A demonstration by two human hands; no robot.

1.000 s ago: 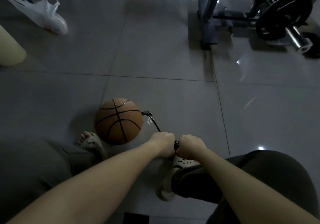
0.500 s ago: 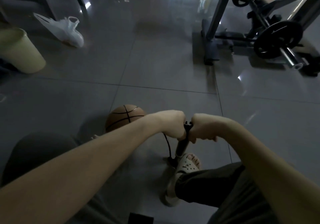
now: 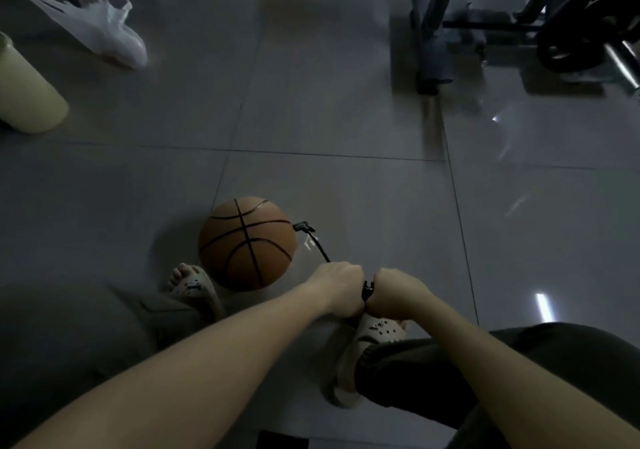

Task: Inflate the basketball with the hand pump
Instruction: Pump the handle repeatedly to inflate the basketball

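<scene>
We have driven the pump handle (image 3: 367, 289) down again, left grip (image 3: 341, 284) and right grip (image 3: 394, 289) clenched on it, likely pushing another stroke of air into the basketball (image 3: 247, 244).

the floor (image 3: 346, 102) was glossy grey tile that threw back light streaks at right. the basketball (image 3: 247, 244) looked matt and pebbled, like rubber, and the bag (image 3: 104, 32) at upper left was thin, crinkled translucent plastic. the weight plate (image 3: 581, 22) at upper right looked dull black, on a shiny metal bar (image 3: 623, 64).
</scene>
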